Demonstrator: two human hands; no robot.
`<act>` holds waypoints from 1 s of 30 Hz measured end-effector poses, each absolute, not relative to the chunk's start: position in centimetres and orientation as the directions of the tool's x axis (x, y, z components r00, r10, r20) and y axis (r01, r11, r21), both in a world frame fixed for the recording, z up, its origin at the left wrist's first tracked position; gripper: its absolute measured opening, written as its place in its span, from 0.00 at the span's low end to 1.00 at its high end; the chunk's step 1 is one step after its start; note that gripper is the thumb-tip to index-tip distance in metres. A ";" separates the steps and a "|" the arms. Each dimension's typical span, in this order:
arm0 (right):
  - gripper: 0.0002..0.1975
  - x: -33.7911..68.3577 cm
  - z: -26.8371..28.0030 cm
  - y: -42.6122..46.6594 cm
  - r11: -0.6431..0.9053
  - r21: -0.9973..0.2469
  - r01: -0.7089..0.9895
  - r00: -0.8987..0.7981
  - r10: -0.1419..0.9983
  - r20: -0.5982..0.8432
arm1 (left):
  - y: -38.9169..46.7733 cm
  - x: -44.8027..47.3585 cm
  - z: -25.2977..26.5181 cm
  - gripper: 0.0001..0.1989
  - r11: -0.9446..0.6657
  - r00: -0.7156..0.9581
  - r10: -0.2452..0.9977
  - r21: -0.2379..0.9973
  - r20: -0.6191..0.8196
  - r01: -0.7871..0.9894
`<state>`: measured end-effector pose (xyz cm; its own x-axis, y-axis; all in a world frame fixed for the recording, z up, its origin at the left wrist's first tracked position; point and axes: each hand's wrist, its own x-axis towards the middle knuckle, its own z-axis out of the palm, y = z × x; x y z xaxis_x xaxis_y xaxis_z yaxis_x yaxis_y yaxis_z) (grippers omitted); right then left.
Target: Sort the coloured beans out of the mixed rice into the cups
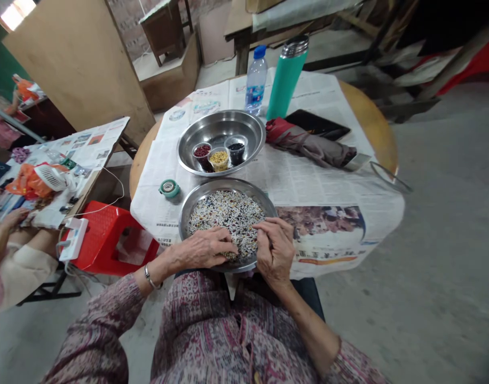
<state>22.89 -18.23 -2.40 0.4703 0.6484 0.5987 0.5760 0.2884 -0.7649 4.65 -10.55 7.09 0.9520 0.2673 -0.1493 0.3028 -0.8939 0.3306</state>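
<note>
A steel bowl (184, 205) in front of me holds a spread of mixed grains (228, 210), mostly white with black, yellow and reddish bits. Over its near left part, my left hand (206, 246) reaches down with bent fingers drawn together among the grains; whatever is at the fingertips is too small to name. My right hand (275, 248) is at the bowl's right rim, curled, thumb and forefinger pinched over the grains. Behind stands a second steel bowl (196, 128) with three small plastic cups: red beans (202, 151), yellow kernels (219, 158) and black beans (236, 147).
Newspaper (156, 160) covers the round table. On it are a green lid (170, 188), a water bottle (256, 80), a teal flask (286, 80), a folded umbrella (312, 144) and a dark flat case (318, 124). Left are a red stool (104, 234) and another person's arm (4, 232).
</note>
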 end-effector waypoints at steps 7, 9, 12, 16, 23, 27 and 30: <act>0.09 22.9 -2.6 -18.1 0.307 -0.741 0.598 0.448 0.638 0.626 | -8.0 6.8 5.7 0.16 -0.938 0.943 0.312 0.122 -0.113 0.325; 0.09 22.9 -2.6 -18.1 0.300 -0.746 0.595 0.453 0.641 0.619 | -6.8 6.9 5.4 0.17 -0.892 0.900 0.427 0.123 -0.090 0.435; 0.10 22.9 -2.5 -18.1 0.288 -0.754 0.591 0.458 0.649 0.607 | -5.8 6.5 5.1 0.15 -0.776 0.781 0.624 0.125 0.010 0.618; 0.10 23.0 -2.5 -18.2 0.294 -0.751 0.592 0.456 0.645 0.613 | -6.8 5.6 5.0 0.16 -0.721 0.722 0.689 0.155 0.062 0.675; 0.10 23.0 -2.5 -18.3 0.295 -0.749 0.593 0.444 0.657 0.610 | -10.5 4.0 5.8 0.19 -0.774 0.859 0.495 0.384 -0.127 0.503; 0.10 23.0 -2.5 -18.3 0.300 -0.735 0.608 0.433 0.650 0.624 | -10.8 5.0 6.1 0.15 -0.798 0.864 0.485 0.338 -0.132 0.499; 0.09 23.0 -2.5 -18.2 0.303 -0.731 0.611 0.432 0.646 0.629 | -10.4 5.9 6.1 0.18 -0.814 0.838 0.540 0.207 -0.075 0.543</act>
<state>22.98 -18.20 -2.48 0.4323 0.6461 0.6290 0.6110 0.3031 -0.7313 5.89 -10.38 6.05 0.8381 0.5403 -0.0747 0.5431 -0.8138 0.2070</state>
